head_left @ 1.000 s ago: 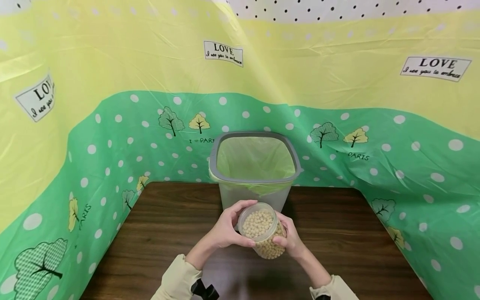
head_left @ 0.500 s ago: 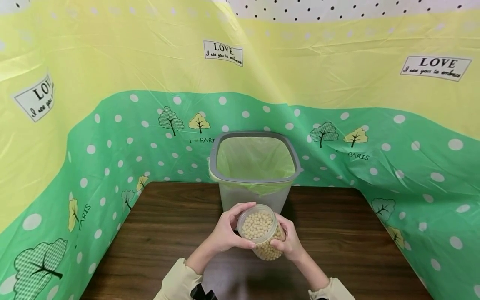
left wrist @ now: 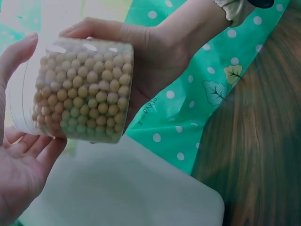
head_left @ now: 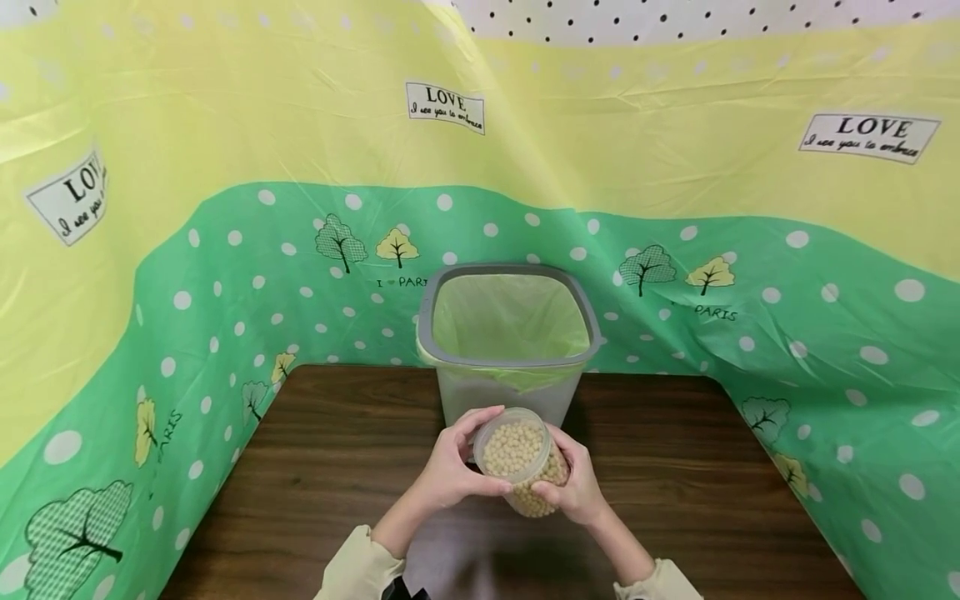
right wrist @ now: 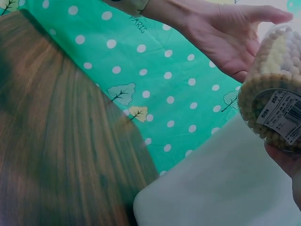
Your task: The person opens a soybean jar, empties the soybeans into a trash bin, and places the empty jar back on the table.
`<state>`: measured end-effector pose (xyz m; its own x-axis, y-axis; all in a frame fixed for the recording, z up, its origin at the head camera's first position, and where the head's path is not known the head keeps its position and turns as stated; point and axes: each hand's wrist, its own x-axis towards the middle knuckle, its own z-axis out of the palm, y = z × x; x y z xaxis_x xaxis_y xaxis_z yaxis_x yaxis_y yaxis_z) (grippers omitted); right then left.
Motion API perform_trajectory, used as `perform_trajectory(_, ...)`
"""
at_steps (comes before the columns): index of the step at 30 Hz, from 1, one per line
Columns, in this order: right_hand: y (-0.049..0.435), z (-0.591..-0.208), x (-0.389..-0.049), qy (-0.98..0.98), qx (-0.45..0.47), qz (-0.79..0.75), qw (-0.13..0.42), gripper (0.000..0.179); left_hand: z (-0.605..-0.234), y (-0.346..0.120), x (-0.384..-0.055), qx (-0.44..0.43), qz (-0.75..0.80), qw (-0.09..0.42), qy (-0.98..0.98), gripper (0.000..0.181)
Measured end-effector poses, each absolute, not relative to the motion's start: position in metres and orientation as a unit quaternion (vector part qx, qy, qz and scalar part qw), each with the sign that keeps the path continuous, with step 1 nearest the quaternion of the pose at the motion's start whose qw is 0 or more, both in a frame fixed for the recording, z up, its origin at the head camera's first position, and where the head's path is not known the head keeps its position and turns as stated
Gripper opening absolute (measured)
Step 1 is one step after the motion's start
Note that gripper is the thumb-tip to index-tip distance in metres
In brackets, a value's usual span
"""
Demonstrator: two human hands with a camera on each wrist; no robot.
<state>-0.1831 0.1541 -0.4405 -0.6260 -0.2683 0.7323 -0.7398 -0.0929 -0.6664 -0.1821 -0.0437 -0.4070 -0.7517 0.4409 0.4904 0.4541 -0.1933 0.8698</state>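
Note:
Both hands hold a clear plastic jar (head_left: 531,495) filled with small round beige balls, tilted with its top toward the upper left in the head view. My left hand (head_left: 447,468) grips the top end, thumb in front and fingers behind. Around the lower body curls my right hand (head_left: 581,483), its thumb pressed on the side. The left wrist view shows the jar (left wrist: 84,94) side-on, with a pale, smooth band at its top end. A barcode label (right wrist: 284,115) is on its base. Whether a clear lid covers the top, I cannot tell.
Just beyond the jar stands a pale bin (head_left: 480,387) with a grey rim and a green liner bag inside. It sits on a dark wood table (head_left: 337,467). A green and yellow printed curtain (head_left: 262,250) surrounds the table's back and sides.
The jar has shifted very slightly left within the head view. My right hand and its thumb have moved a little left and down along the jar; the left hand keeps its grip.

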Motion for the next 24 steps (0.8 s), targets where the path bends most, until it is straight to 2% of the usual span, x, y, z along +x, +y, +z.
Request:
perform_trajectory(4, 0.155, -0.439, -0.184, -0.647, 0.385, 0.635, 0.172, 0.062, -0.405, -0.044, -0.181, -0.338, -0.687, -0.010, -0.643, 0.079)
perform_trajectory(10, 0.163, -0.431, -0.185, -0.605, 0.422, 0.671, 0.073, 0.050, -0.404, -0.053, -0.190, -0.406, -0.714, -0.073, -0.566, 0.085)
perform_trajectory(14, 0.165, -0.428, -0.185, -0.602, 0.431, 0.671, 0.040, 0.044, -0.404, -0.056, -0.195, -0.438, -0.699, -0.099, -0.557, 0.085)
perform_trajectory(19, 0.163, -0.429, -0.185, -0.606, 0.427, 0.668, 0.076, 0.048, -0.405, -0.052, -0.192, -0.412, -0.711, -0.076, -0.565, 0.085)
perform_trajectory(24, 0.157, -0.431, -0.184, -0.632, 0.382, 0.655, 0.160, 0.063, -0.407, -0.046, -0.186, -0.366, -0.729, -0.002, -0.578, 0.083)
